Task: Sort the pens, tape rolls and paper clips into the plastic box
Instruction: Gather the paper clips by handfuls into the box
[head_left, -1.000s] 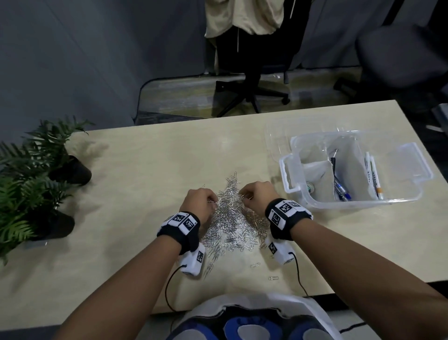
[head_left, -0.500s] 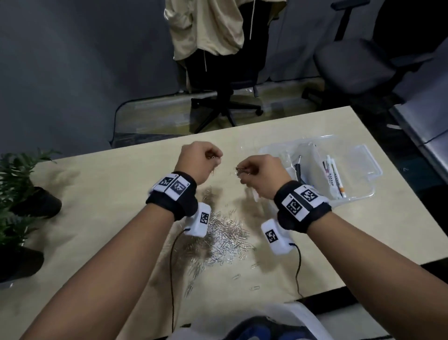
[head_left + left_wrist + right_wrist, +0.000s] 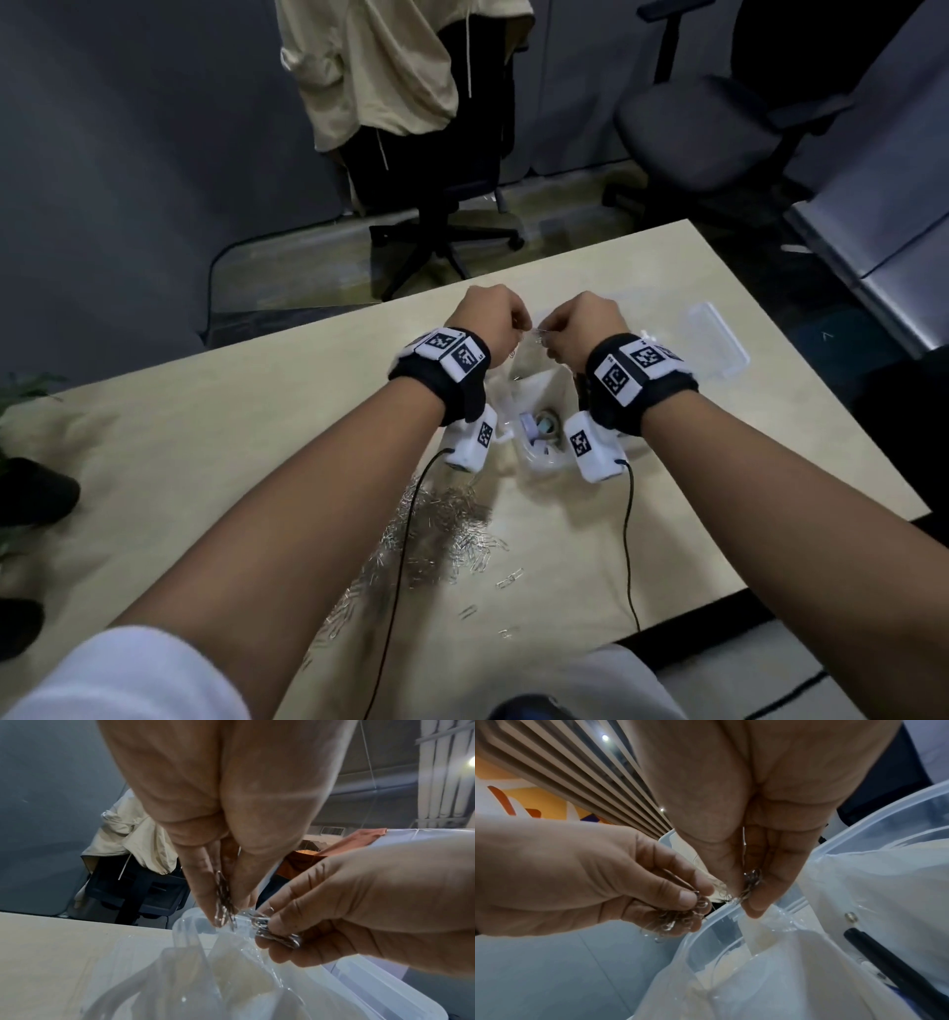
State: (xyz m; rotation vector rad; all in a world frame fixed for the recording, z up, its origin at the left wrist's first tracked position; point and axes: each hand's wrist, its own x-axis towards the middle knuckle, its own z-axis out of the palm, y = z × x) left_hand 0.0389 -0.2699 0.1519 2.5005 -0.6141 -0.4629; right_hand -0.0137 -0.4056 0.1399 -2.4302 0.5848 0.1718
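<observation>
Both hands hover close together over the clear plastic box (image 3: 719,334). My left hand (image 3: 506,329) pinches a bunch of silver paper clips (image 3: 223,902) in its fingertips above the box rim (image 3: 185,925). My right hand (image 3: 560,334) grips another bunch of paper clips (image 3: 750,880) over a compartment lined with white plastic. A loose pile of paper clips (image 3: 441,534) lies on the table below my forearms. A tape roll (image 3: 544,426) sits in the box between my wrists. A black pen (image 3: 890,967) lies in the box's neighbouring compartment.
The beige table (image 3: 205,462) ends just right of the box. A few stray clips (image 3: 508,578) lie near the front edge. A potted plant (image 3: 31,493) stands at the far left. Office chairs (image 3: 441,169) stand behind the table.
Both hands rose off the clip pile holding clips and moved forward and right until they came over the box. My head view shifted with them.
</observation>
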